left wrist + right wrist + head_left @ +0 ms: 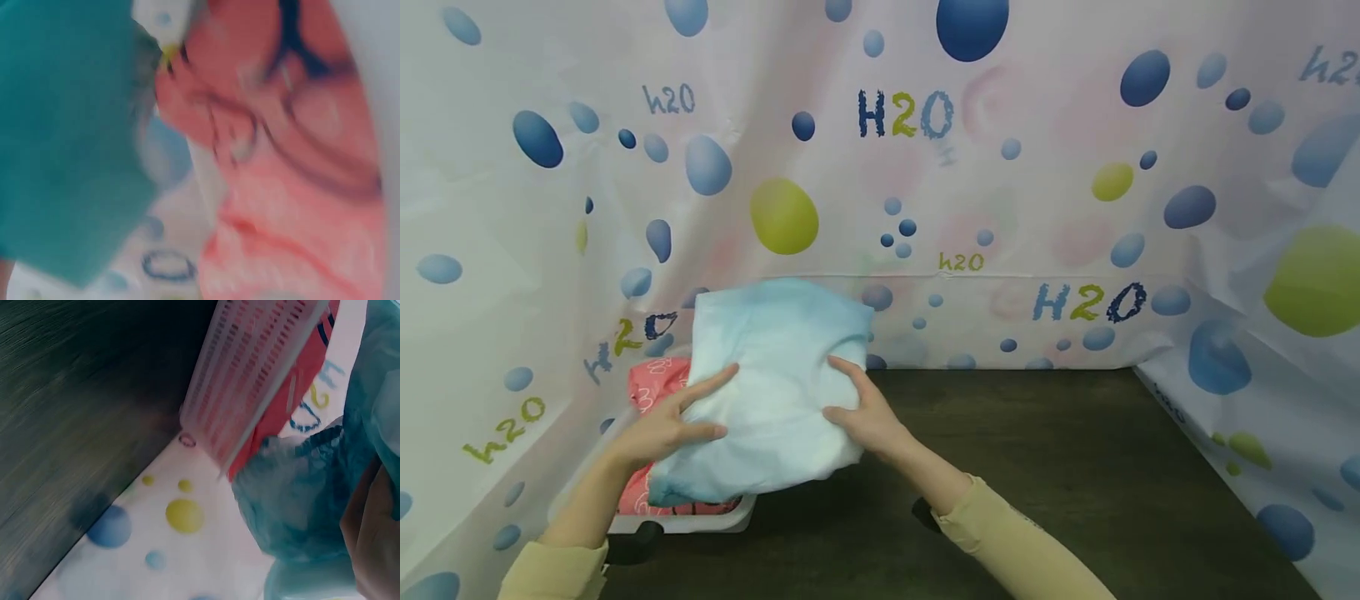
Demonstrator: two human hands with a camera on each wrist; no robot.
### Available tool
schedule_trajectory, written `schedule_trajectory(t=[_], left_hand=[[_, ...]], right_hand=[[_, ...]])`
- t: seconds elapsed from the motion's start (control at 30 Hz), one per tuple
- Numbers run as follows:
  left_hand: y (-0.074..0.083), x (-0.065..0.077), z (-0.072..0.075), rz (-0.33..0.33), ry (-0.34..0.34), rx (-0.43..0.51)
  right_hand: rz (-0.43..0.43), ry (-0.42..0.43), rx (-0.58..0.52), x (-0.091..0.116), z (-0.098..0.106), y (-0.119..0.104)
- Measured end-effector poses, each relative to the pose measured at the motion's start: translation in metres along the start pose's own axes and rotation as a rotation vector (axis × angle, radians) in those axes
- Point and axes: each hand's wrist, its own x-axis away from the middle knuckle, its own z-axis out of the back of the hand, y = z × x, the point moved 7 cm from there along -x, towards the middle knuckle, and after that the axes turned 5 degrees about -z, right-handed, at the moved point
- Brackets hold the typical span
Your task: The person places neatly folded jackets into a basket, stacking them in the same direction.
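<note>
Both hands hold up a folded piece of light blue and white tie-dye-like fabric [775, 383]; whether it is a garment cannot be told. My left hand [662, 425] grips its left side, thumb and one finger showing on the near face, the other fingers hidden. On the right side, my right hand [868, 417] grips it the same way. In the right wrist view the fabric [300, 494] looks teal and bunched near the fingers. Below and behind it stands a white plastic basket [700, 523] containing red patterned fabric [658, 383], partly covered from sight.
The dark wooden tabletop [1037, 467] extends to the right of the basket. A white sheet [1037, 208] printed with blue and green drops and "H2O" lettering hangs behind and at both sides. The basket's slotted wall [250, 375] shows in the right wrist view.
</note>
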Motion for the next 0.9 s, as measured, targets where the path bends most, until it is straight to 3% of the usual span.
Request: schedule_trajectory(t=[0.2, 0.4, 0.6, 0.73, 0.9], left_hand=[[-0.024, 0.02, 0.037, 0.078, 0.016, 0.056], [-0.038, 0.036, 0.08, 0.172, 0.088, -0.031], [-0.044, 0.047, 0.114, 0.18, 0.165, -0.037], [-0.06, 0.053, 0.119, 0.226, 0.159, -0.041], [-0.09, 0.062, 0.104, 0.296, 0.085, -0.032]], right_hand=[[0.043, -0.008, 0.062, -0.026, -0.039, -0.01], [0.077, -0.051, 0.055, -0.05, -0.078, -0.025], [0.137, -0.064, -0.009, -0.067, -0.107, -0.04], [0.09, -0.051, -0.04, -0.075, -0.124, -0.027], [-0.028, -0.044, -0.03, -0.072, -0.144, 0.007]])
